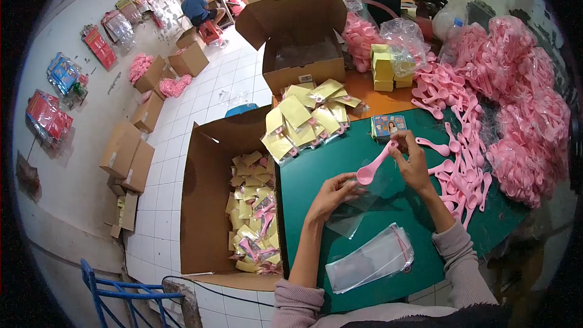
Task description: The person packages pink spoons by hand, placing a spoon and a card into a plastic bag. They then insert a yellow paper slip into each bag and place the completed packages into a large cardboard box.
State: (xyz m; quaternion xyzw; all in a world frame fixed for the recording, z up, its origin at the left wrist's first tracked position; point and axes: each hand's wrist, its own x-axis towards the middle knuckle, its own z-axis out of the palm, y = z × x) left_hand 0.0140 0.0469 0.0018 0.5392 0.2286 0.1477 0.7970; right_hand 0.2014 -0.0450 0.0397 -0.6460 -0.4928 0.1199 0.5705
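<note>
My right hand (410, 161) pinches the handle end of a pink spoon (379, 163) above the green table. The spoon slants down to the left, its bowl close to the fingertips of my left hand (334, 194). My left fingers are closed on a thin clear plastic bag (347, 225) that hangs below them; its outline is faint. Nearer to me lies a stack of flat clear bags (369, 259). Beyond my right hand sits a small stack of printed cards (387, 126). Loose pink spoons (463, 167) are heaped to the right.
An open cardboard box (228, 152) at left holds several packed bags with yellow cards (249, 200). More packets (297, 112) lie at the table's far left. Bulging bags of pink spoons (516, 103) stand at right. A person (195, 7) sits far back.
</note>
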